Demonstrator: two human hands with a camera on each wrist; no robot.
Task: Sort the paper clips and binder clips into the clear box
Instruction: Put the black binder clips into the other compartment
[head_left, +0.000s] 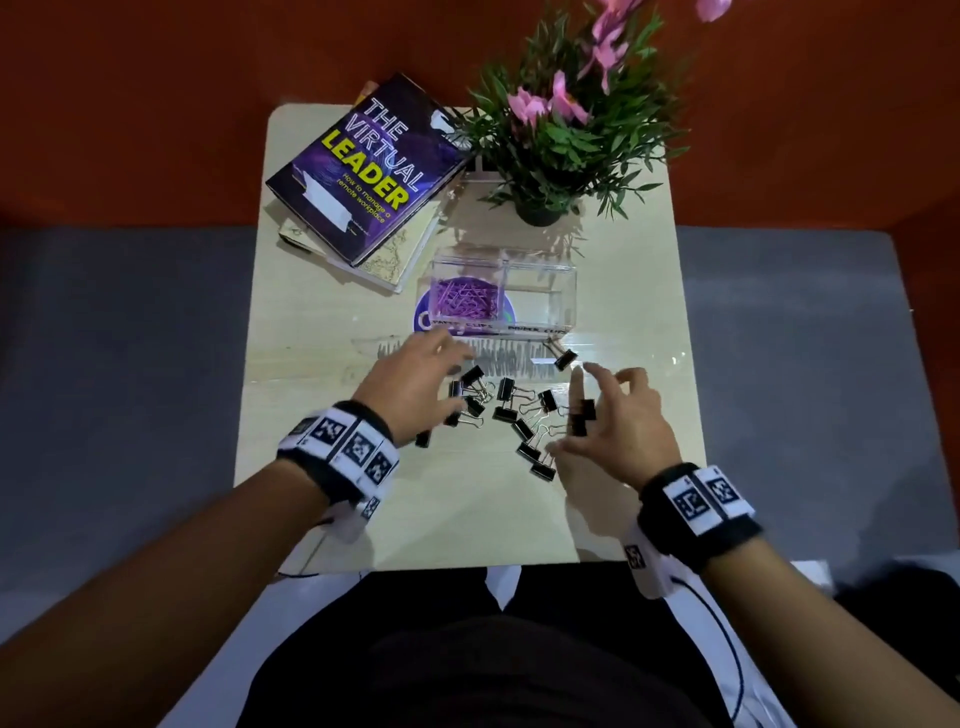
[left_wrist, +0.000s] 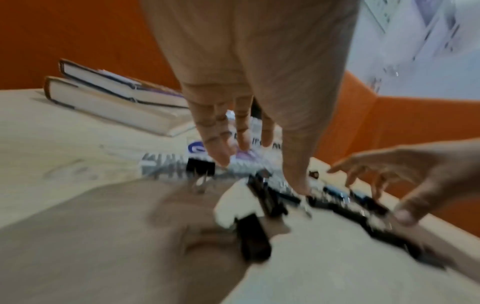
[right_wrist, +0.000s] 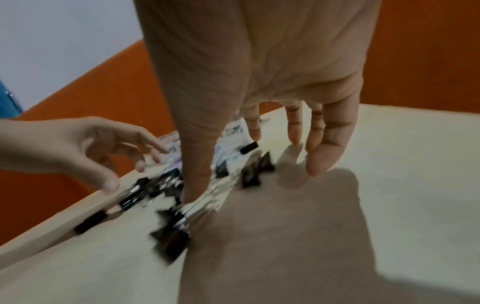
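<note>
A clear two-part box stands mid-table. Its left part holds purple paper clips; its right part looks bare. Several black binder clips lie scattered on the table in front of the box, and one more sits close to its front wall. My left hand hovers with fingers spread over the left side of the pile, and my right hand is spread over the right side. Neither hand grips anything. The wrist views show the left hand, the right hand and blurred clips.
Two stacked books lie at the back left of the pale table. A potted plant with pink flowers stands behind the box. A clear flat sheet, perhaps the lid, lies before the box.
</note>
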